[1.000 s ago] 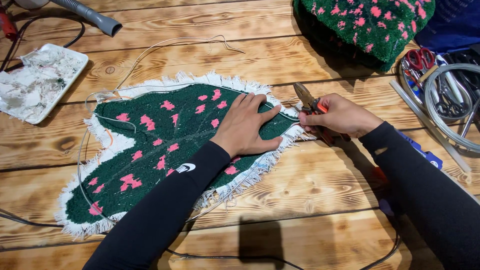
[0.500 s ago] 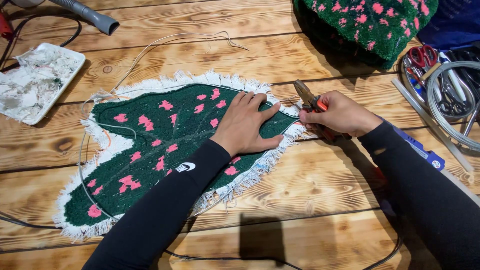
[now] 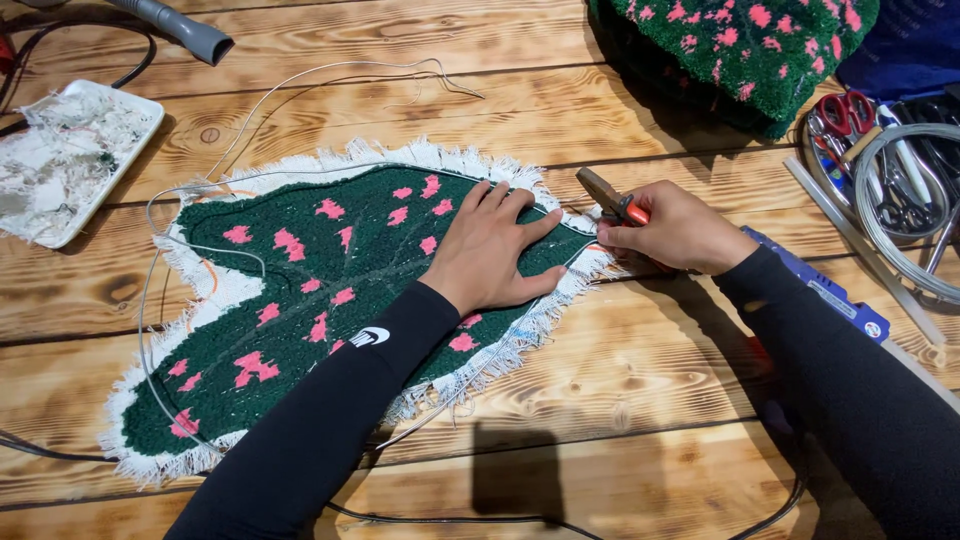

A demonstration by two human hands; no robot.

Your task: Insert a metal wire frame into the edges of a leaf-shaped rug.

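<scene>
**Left hand flat on the leaf rug, right hand gripping pliers at its tip**

Your left hand (image 3: 487,248) lies palm down on the green leaf-shaped rug (image 3: 300,300), fingers spread wide and straight, holding nothing, just pressing the pile near the pointed right end. The rug lies flat on the wooden table (image 3: 620,400), dark green with pink spots and a frayed white fringe all round its edge. It sits in the middle of the table, its point toward your right hand.

Your right hand (image 3: 675,228) is closed around a pair of pliers (image 3: 607,197) with orange handles; the fingers are curled tight on the grips and the metal nose points up and to the left, just beside the rug's tip. Whether the nose is pinching anything you cannot tell.

A thin wire (image 3: 160,250) runs along the rug's outline and loops off across the table above it.

To the left a white tray (image 3: 70,160) holds pale scraps. At the top right lies a second green and pink tufted piece (image 3: 740,45). On the right are red-handled scissors (image 3: 845,115), a coil of wire (image 3: 900,200) and a blue glue gun (image 3: 820,290) just behind your right forearm. A grey hose end (image 3: 185,30) lies at the top left.
</scene>
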